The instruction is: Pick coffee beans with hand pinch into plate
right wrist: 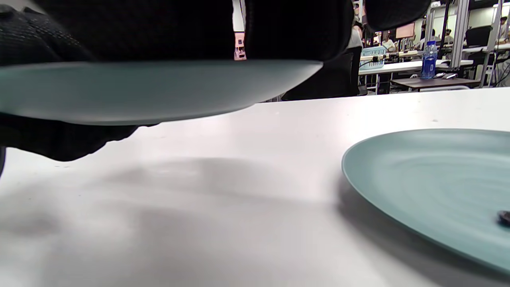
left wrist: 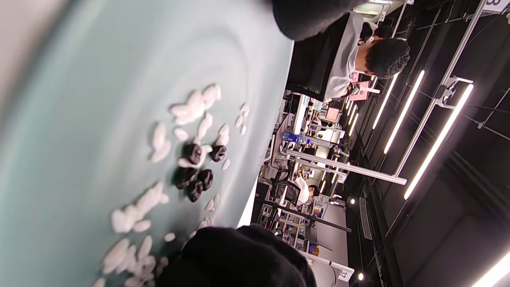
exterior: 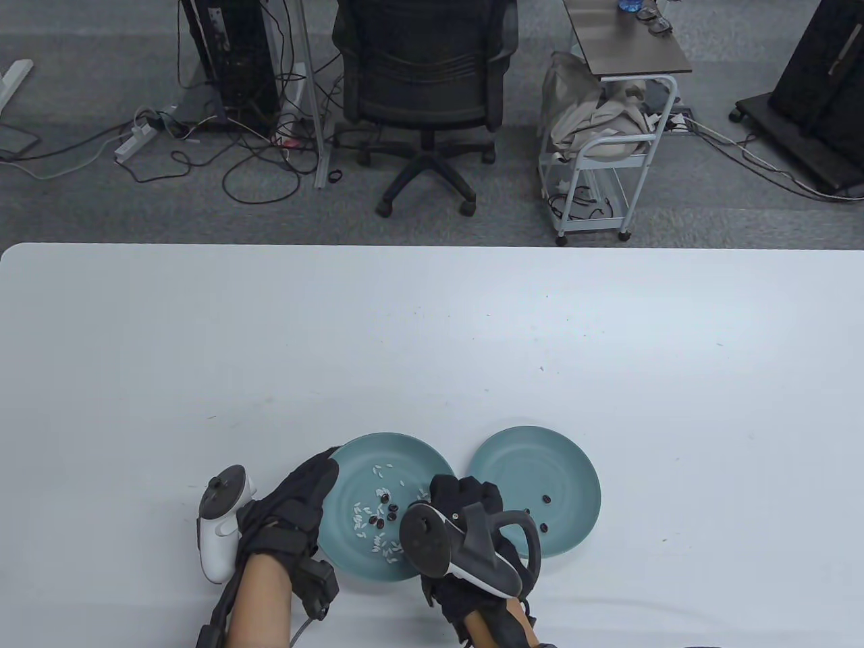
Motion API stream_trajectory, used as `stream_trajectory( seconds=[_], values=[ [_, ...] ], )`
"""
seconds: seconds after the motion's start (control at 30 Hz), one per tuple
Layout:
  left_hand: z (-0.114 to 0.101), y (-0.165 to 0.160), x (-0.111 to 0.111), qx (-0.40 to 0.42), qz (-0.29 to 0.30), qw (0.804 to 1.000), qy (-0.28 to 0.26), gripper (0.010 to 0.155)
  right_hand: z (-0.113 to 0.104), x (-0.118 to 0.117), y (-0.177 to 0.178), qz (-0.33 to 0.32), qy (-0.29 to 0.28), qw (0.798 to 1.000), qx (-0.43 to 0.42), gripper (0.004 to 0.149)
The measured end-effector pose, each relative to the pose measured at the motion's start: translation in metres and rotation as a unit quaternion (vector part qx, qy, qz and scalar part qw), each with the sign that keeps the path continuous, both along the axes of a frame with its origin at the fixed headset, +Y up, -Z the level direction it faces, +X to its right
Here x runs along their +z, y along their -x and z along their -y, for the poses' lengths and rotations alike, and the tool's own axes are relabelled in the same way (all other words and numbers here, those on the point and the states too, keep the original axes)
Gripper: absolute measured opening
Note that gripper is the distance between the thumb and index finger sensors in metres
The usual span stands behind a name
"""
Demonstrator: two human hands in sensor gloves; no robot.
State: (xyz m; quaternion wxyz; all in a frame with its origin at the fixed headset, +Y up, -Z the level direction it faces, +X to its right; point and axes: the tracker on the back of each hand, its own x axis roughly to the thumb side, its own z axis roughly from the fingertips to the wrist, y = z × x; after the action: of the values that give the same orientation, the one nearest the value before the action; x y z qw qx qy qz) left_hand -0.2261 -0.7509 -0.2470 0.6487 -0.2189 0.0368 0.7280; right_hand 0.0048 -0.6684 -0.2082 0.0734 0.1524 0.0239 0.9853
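Note:
The left teal plate [exterior: 405,459] holds white grains [exterior: 385,472] mixed with several dark coffee beans [exterior: 386,511]. The right teal plate [exterior: 540,466] holds a few coffee beans [exterior: 546,499]. My left hand [exterior: 304,493] grips the left plate's left rim. My right hand [exterior: 445,493] reaches into that plate's right side, fingers down beside the beans; the tracker hides the fingertips. The left wrist view shows the beans [left wrist: 195,175] among the grains [left wrist: 191,107], with a gloved fingertip [left wrist: 239,255] close by. The right wrist view shows the left plate's wall [right wrist: 139,91] and the right plate [right wrist: 430,179].
The two plates sit side by side near the front edge of the white table [exterior: 432,337], almost touching. An office chair [exterior: 422,88] and a cart [exterior: 607,135] stand on the floor beyond the table's far edge.

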Motion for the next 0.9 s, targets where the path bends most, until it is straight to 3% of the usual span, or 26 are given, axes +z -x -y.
stream_trajectory(
  seconds=[0.9],
  values=[
    [0.001,0.0,-0.003,-0.008,0.005,1.0,0.003,0.054,0.011,-0.006,0.011,-0.008,0.003,1.0,0.017,0.04]
  ],
)
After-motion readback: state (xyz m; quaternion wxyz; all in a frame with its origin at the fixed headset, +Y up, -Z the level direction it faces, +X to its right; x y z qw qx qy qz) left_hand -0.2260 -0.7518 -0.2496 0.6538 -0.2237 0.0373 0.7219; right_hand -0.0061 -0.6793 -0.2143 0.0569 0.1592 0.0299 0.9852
